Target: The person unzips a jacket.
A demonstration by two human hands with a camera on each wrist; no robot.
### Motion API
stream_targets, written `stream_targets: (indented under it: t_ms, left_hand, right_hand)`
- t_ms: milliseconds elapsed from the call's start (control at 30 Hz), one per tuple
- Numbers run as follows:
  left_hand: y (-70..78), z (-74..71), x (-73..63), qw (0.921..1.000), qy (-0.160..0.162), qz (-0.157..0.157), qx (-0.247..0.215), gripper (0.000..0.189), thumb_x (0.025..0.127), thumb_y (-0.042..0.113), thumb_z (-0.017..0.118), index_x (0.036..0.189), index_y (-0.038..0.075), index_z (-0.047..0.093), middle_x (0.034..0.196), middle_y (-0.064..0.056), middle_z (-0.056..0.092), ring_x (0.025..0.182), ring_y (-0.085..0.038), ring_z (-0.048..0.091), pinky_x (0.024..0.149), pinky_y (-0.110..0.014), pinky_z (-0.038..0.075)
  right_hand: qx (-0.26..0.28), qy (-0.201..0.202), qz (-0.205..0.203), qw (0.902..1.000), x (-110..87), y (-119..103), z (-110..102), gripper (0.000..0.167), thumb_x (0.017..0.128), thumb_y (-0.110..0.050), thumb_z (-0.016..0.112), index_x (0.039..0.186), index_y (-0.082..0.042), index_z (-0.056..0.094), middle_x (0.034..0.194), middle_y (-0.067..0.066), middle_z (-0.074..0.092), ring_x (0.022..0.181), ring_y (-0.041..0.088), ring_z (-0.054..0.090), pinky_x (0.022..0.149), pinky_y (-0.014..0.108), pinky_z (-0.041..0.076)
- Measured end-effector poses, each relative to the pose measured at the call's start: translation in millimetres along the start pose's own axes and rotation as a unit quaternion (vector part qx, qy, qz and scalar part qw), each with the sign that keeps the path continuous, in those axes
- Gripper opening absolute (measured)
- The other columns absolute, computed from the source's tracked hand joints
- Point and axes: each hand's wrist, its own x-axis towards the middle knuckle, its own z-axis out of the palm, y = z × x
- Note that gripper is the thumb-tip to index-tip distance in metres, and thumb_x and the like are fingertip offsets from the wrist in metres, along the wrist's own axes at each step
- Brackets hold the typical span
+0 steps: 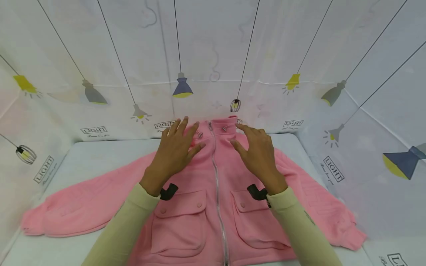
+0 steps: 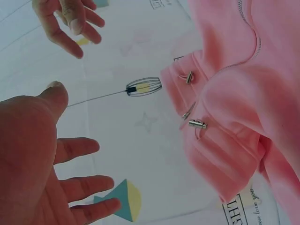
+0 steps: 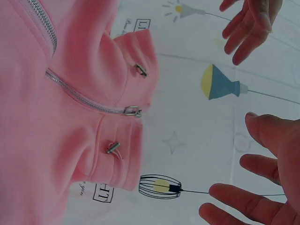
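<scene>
A pink zip-up jacket lies spread front side up, its sleeves out to both sides. Its silver zipper is closed up to the collar, which carries two metal cord toggles. My left hand hovers over the jacket's upper left, fingers spread and holding nothing. Over the upper right is my right hand, also spread, with nothing in its grasp. Both wrist views show the palms and fingers apart from the cloth, with the collar between them.
Under the jacket is a white table surface. White sheets printed with hanging lamps and the word LIGHT rise behind it and at both sides. Two flap pockets lie on the jacket's lower front.
</scene>
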Motion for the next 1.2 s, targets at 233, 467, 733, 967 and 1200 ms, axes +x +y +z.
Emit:
stream_targets:
  t_ms: [233,467,733,967,1200]
  left_hand:
    - [-13.9,17.9,21.2,0.9989,0.019,0.018,-0.038,0.062,0.103,0.049,0.066,0.154,0.016,0.055,0.164,-0.022,0.045,0.149,-0.044,0.045,0.112,-0.068,0.043]
    - [-34.5,38.9,45.3,0.9910,0.059,0.020,-0.119,0.047,0.097,0.028,0.078,0.140,0.012,0.067,0.146,-0.018,0.063,0.130,-0.042,0.058,0.109,-0.060,0.047]
    - [-42.7,54.9,65.8,0.9802,0.053,0.003,-0.191,0.040,0.096,0.019,0.079,0.133,0.010,0.070,0.135,-0.016,0.070,0.121,-0.039,0.060,0.107,-0.053,0.048]
    - [-48.6,65.2,80.7,0.9764,0.036,-0.021,-0.212,0.035,0.097,0.020,0.076,0.131,0.012,0.072,0.134,-0.015,0.071,0.126,-0.038,0.061,0.110,-0.052,0.047]
    - [-52.9,74.9,97.9,0.9795,0.014,-0.034,-0.198,0.030,0.098,0.017,0.073,0.127,0.011,0.072,0.132,-0.014,0.072,0.126,-0.037,0.061,0.108,-0.051,0.049]
  right_hand:
    - [0.025,-0.021,0.004,0.9995,12.4,11,21,0.053,0.096,-0.033,0.080,0.145,-0.021,0.063,0.133,0.014,0.073,0.111,0.040,0.064,0.097,0.061,0.048]
    - [0.051,-0.041,0.005,0.9978,25.3,13,39,0.048,0.097,-0.036,0.079,0.140,-0.022,0.064,0.131,0.011,0.073,0.116,0.034,0.067,0.103,0.061,0.047]
    - [0.072,-0.053,0.006,0.9960,36.4,14,54,0.044,0.098,-0.032,0.078,0.138,-0.020,0.064,0.133,0.007,0.073,0.118,0.033,0.071,0.099,0.055,0.053]
    - [0.078,-0.068,0.004,0.9946,43.0,16,66,0.043,0.099,-0.032,0.077,0.137,-0.019,0.062,0.128,0.007,0.074,0.113,0.030,0.072,0.093,0.051,0.057]
    - [0.090,-0.080,0.020,0.9925,48.4,17,75,0.043,0.099,-0.032,0.077,0.137,-0.019,0.063,0.126,0.007,0.074,0.115,0.031,0.073,0.098,0.051,0.056]
